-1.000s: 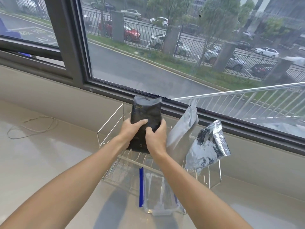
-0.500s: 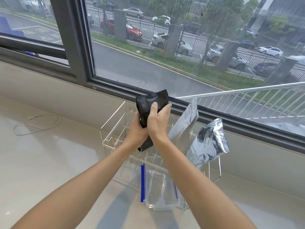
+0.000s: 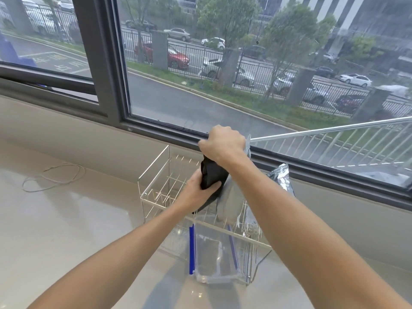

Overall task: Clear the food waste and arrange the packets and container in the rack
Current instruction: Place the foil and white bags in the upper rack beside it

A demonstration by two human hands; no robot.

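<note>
A wire rack [image 3: 156, 175] stands on the pale counter below the window. My left hand [image 3: 196, 192] grips the lower part of a crumpled black packet [image 3: 211, 175] above the rack. My right hand [image 3: 223, 143] is closed in a fist over the packet's top end. Behind my right forearm, a matte silver packet [image 3: 231, 197] stands in the rack. A shiny foil packet [image 3: 283, 177] leans at the rack's right side, partly hidden. A clear container with blue side clips [image 3: 214, 257] sits in the rack's front part.
A thin looped cord [image 3: 53, 177] lies on the counter to the left. The window frame [image 3: 107, 85] and a low ledge wall run behind the rack. The counter [image 3: 66, 230] stretches left and toward me.
The black packet was held flat and upright, then folded. Now it is squeezed small, my right hand over its top and my left hand lower on it. The view has shifted left.
</note>
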